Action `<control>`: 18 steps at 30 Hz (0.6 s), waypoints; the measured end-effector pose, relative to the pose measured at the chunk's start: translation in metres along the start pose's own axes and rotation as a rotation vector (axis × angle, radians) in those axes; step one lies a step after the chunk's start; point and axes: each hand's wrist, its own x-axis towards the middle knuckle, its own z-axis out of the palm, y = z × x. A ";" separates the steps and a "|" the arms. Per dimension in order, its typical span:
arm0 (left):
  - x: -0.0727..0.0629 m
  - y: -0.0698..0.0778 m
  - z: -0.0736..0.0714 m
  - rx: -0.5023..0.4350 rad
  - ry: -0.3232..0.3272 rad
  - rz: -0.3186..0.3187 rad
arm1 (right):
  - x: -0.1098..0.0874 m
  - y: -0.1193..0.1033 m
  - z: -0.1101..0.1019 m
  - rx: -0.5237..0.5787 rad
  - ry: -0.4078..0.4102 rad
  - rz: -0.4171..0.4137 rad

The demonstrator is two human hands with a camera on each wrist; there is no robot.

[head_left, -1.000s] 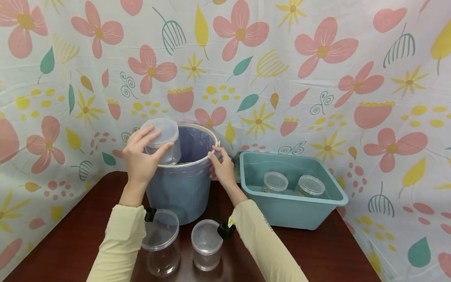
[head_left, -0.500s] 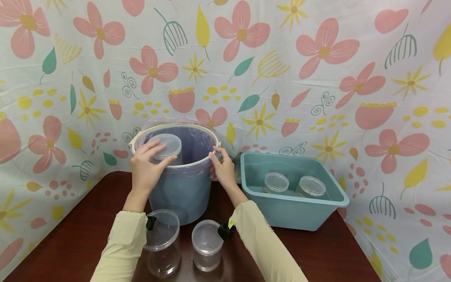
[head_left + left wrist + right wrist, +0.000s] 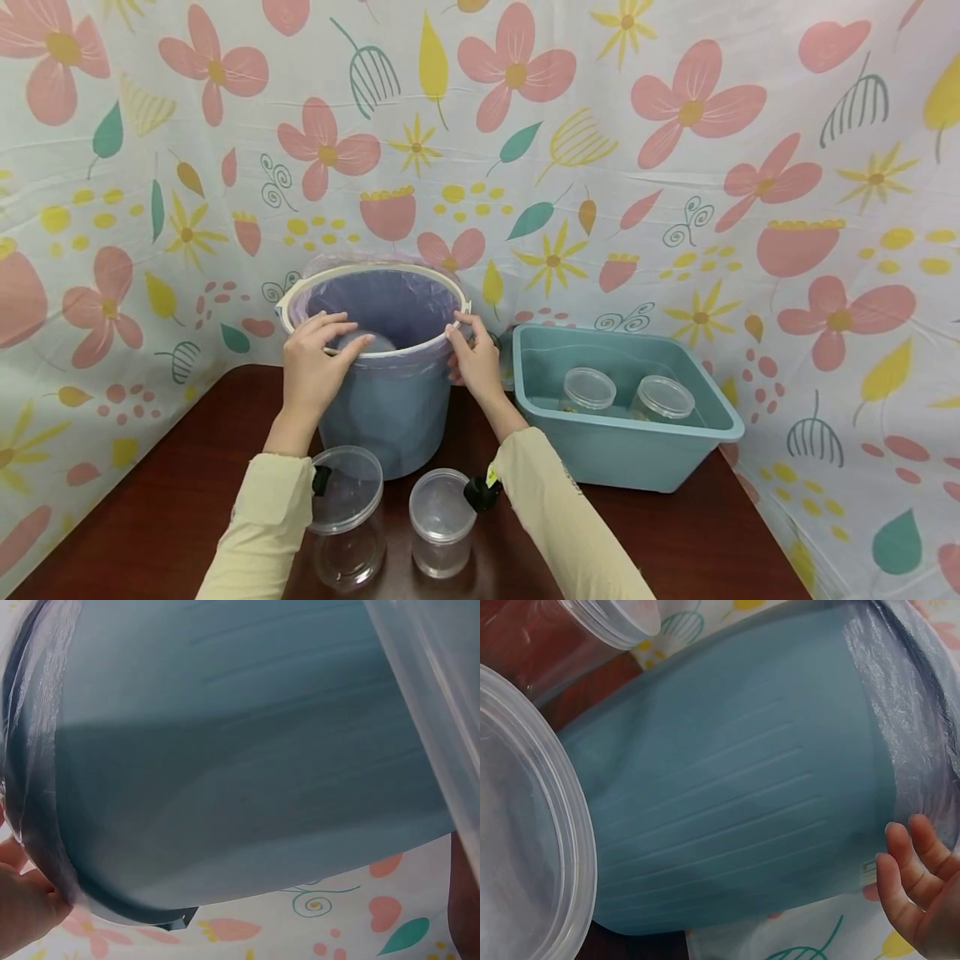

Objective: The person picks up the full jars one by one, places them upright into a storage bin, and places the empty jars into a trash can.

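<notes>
Left hand (image 3: 311,362): fingers loosely spread at the near rim of the lined bucket (image 3: 390,417), lidded clear jar (image 3: 382,342) just below them inside, can't tell if touching. Right hand (image 3: 477,357) pinches the bucket's rim between thumb and finger. Large jar (image 3: 348,502) and small jar (image 3: 442,521) on the counter (image 3: 187,467), nearer the person than the fingers; teal bin (image 3: 630,454) right of the right fingers.

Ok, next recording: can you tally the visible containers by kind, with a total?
Blue-grey round plastic bucket with a white rim: 1
Teal rectangular plastic tub: 1
Clear round lidded plastic jars: 5 (2 on the dark reddish-brown table, 2 in the tub, 1 in the bucket with only its top showing)
Total: 7
</notes>
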 end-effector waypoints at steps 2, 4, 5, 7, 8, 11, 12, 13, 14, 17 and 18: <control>-0.001 0.000 0.000 0.008 -0.004 0.003 | 0.000 0.001 0.000 0.001 0.000 -0.003; -0.001 0.000 -0.001 0.013 -0.006 0.011 | 0.000 0.001 0.000 0.001 -0.001 -0.006; -0.002 -0.001 -0.001 0.014 -0.005 0.016 | 0.000 0.001 0.000 0.000 -0.001 -0.008; -0.002 0.000 -0.002 0.016 0.002 0.025 | 0.001 0.002 0.001 -0.004 0.000 -0.012; -0.003 0.000 -0.002 0.016 0.005 0.030 | 0.001 0.002 0.000 -0.004 0.000 -0.012; -0.004 0.001 -0.003 0.009 0.012 0.047 | 0.001 0.002 0.001 -0.006 0.006 -0.011; -0.004 0.001 -0.004 0.008 0.013 0.052 | 0.002 0.002 0.001 -0.008 0.009 -0.013; -0.005 0.001 -0.004 0.007 0.012 0.057 | 0.002 0.002 0.001 -0.008 0.012 -0.015; -0.005 0.002 -0.005 0.004 0.011 0.064 | 0.002 0.002 0.001 -0.009 0.015 -0.015; -0.008 0.005 -0.008 0.005 0.016 0.082 | 0.002 0.003 0.001 -0.009 0.016 -0.018; -0.009 0.007 -0.010 0.001 0.022 0.089 | 0.002 0.003 0.002 -0.008 0.015 -0.018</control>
